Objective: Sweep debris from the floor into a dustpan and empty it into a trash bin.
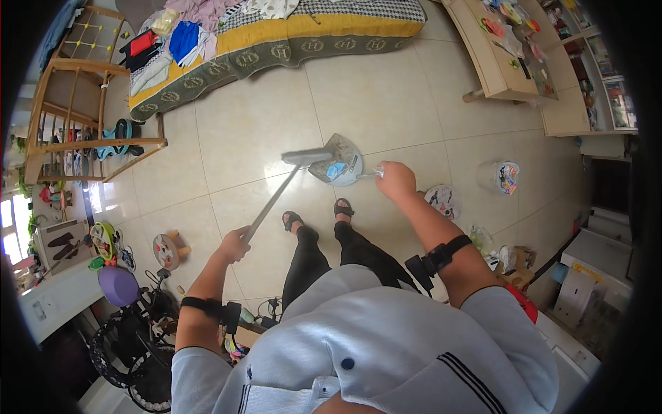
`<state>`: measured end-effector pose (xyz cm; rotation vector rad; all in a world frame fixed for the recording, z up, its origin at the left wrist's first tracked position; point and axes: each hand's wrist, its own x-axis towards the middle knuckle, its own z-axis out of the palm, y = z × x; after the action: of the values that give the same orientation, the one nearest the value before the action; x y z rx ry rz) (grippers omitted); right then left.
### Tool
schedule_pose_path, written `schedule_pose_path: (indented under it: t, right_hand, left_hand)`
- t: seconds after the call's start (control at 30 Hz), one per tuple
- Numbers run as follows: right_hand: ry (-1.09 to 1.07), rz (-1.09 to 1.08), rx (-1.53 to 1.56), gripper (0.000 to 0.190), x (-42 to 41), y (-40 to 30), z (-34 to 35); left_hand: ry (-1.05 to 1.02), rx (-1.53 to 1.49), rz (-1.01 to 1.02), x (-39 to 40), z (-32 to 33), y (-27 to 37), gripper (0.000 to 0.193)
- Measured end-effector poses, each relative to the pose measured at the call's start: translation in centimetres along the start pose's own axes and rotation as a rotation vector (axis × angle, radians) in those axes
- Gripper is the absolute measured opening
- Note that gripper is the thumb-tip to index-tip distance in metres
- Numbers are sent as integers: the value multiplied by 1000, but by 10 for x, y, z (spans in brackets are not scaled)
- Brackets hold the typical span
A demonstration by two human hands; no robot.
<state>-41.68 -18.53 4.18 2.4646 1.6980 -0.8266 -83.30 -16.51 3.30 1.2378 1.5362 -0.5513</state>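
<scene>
My left hand (235,245) grips the long handle of a broom (274,202). The broom's flat grey head (306,156) is at the dustpan's left side and overlaps its mouth in view. In my right hand (396,181) is the handle of a pale blue dustpan (353,168). The pan lies on or close above the floor ahead of my feet, its open side towards the broom. A crumpled blue piece (336,170) and greyish dirt sit inside it. Both hands are closed around their handles.
A bed (279,39) heaped with clothes spans the far side. To the left stand a wooden rack (98,142), a small stool (166,251) and a bicycle (139,357). On the right are a desk (496,57), another round stool (443,202) and a waste bin (491,176).
</scene>
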Motion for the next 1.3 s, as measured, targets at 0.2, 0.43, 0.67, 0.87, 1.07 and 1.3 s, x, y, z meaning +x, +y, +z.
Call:
schedule_pose_path:
  t: [0.2, 0.43, 0.67, 0.87, 1.07, 1.3]
  right_hand:
    - [28, 36, 58, 26, -1, 1, 0]
    - [33, 22, 15, 28, -1, 1, -2]
    - [32, 24, 20, 27, -3, -2, 1]
    - [62, 16, 22, 29, -4, 4, 6]
    - [50, -9, 127, 29, -5, 30, 6]
    - [54, -113, 114, 34, -12, 42, -16]
  left_hand:
    - [-37, -199, -10, -35, -5, -36, 60]
    - [122, -157, 36, -23, -15, -32, 60]
    - [94, -170, -59, 0, 9, -2, 62]
    - [-50, -384, -33, -13, 12, -22, 65]
    - [-79, -879, -62, -59, 17, -83, 69]
    - [62, -1398, -191, -93, 103, -177, 29]
